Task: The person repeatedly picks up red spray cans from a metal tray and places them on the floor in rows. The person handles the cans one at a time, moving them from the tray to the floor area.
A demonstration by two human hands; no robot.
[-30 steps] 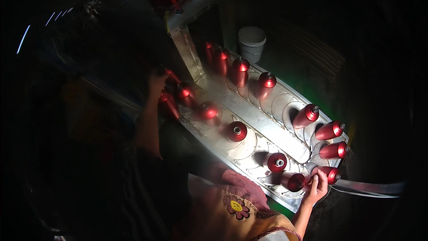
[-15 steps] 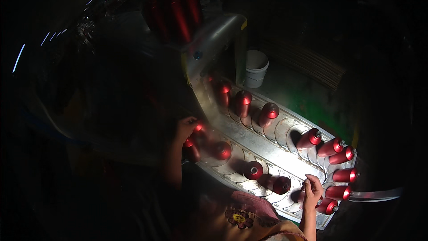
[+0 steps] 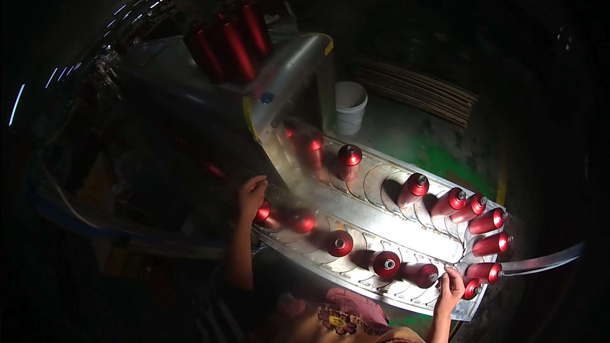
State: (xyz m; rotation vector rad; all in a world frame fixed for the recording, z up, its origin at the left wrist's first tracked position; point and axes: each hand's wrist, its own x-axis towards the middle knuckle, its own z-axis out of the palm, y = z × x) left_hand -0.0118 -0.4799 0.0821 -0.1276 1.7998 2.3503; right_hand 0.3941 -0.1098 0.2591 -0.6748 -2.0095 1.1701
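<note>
Left hand (image 3: 251,192) curls over a red can (image 3: 264,213) at the near-left end of the conveyor (image 3: 356,198), fingers closed round its top, I judge, though glare blurs the grip. Right hand (image 3: 450,286) sits at the far-right bend, fingertips pinched at the cap of a small can (image 3: 471,288) lying near the track's edge.

Between my hands, four more cans (image 3: 339,242) ride the near lane, some upright, some tipped. On the far lane a further row (image 3: 448,202) leans through the curve, and two upright ones (image 3: 348,161) stand near the chute (image 3: 287,86). From what shows, the track is well loaded, with empty cradles only at a few spots, so much handling looks left to do.

Polished metal plates form the looped surface, brightly lit against a dark room. Behind the chute stands a cluster of tall red cans (image 3: 229,43). A white bucket (image 3: 349,105) sits on the green floor (image 3: 438,146) beyond, beside stacked boards (image 3: 419,91).
</note>
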